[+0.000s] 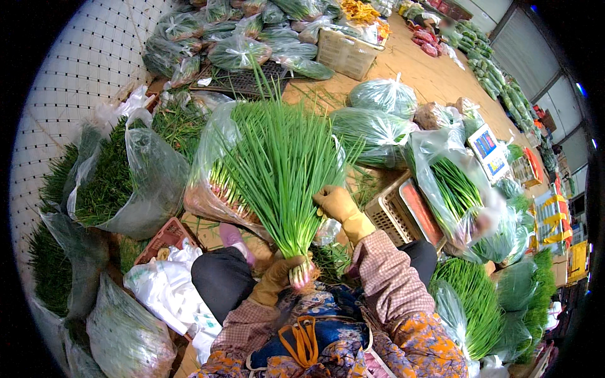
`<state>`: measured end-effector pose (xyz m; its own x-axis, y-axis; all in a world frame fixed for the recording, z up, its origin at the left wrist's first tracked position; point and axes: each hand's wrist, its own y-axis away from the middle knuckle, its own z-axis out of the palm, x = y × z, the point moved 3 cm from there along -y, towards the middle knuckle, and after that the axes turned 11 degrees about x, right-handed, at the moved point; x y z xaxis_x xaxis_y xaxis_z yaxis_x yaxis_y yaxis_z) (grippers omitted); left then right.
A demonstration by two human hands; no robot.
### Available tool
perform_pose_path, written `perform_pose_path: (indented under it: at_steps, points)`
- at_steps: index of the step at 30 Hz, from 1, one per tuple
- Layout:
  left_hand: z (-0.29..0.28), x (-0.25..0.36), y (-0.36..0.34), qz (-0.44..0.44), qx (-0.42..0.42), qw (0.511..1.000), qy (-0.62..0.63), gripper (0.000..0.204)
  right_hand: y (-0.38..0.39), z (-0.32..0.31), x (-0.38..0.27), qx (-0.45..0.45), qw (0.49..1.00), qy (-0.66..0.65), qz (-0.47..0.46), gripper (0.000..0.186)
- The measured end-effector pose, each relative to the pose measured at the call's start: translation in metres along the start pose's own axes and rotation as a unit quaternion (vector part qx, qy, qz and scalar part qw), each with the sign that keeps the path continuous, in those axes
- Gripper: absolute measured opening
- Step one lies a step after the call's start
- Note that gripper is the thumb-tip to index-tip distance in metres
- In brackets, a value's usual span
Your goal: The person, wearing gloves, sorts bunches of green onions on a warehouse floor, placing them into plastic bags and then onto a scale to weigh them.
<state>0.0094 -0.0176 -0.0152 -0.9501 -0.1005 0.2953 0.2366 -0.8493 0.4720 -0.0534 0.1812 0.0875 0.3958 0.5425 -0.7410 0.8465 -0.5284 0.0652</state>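
Observation:
A big bunch of spring onions (285, 189) stands upright before me, its green leaves fanned out and its pinkish bulbs and roots at the bottom. My left hand (276, 278), in a tan glove, is wrapped round the stalks just above the bulbs. Beside the bunch's right edge is my right hand (337, 203), gloved too, with its fingers curled together; whatever they pinch is hidden. Right behind the bunch, an open clear plastic bag (203, 183) is packed with more spring onions, partly covered by the leaves.
Bags of greens (138, 183) crowd the left. White plastic bags (167, 283) lie over a red crate (167, 236) by my left knee. At right are a tan crate (387, 205), a scale (488, 151) and an onion bag (454, 189). Another tan crate (346, 53) stands farther back.

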Motion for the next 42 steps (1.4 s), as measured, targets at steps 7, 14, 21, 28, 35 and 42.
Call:
perform_pose_path:
  at_steps: [7, 14, 21, 28, 35, 42]
  points:
    - [-0.003, 0.002, 0.005, 0.064, 0.027, 0.992, -0.101, 0.022, 0.014, 0.000, -0.038, 0.048, 0.966, 0.208, -0.148, 0.038]
    - [0.038, 0.017, 0.023, 0.131, 0.027, 0.988, -0.076, 0.029, 0.011, -0.004, -0.029, -0.024, 0.972, 0.212, -0.101, 0.044]
    - [0.017, 0.008, 0.006, 0.069, 0.043, 0.991, -0.104, 0.027, -0.005, 0.006, -0.019, -0.054, 0.971, 0.209, -0.106, 0.043]
    - [-0.015, -0.007, -0.007, -0.034, 0.034, 0.998, 0.032, 0.037, 0.016, -0.003, -0.026, 0.125, 0.978, 0.057, -0.158, 0.029]
    - [0.003, -0.003, -0.001, 0.018, 0.009, 0.999, -0.033, 0.038, 0.018, 0.007, -0.024, 0.028, 0.994, 0.012, -0.104, 0.027]
    - [-0.028, -0.017, -0.012, -0.146, 0.013, 0.974, 0.170, 0.035, 0.040, 0.005, -0.043, -0.074, 0.984, -0.116, -0.114, 0.023]
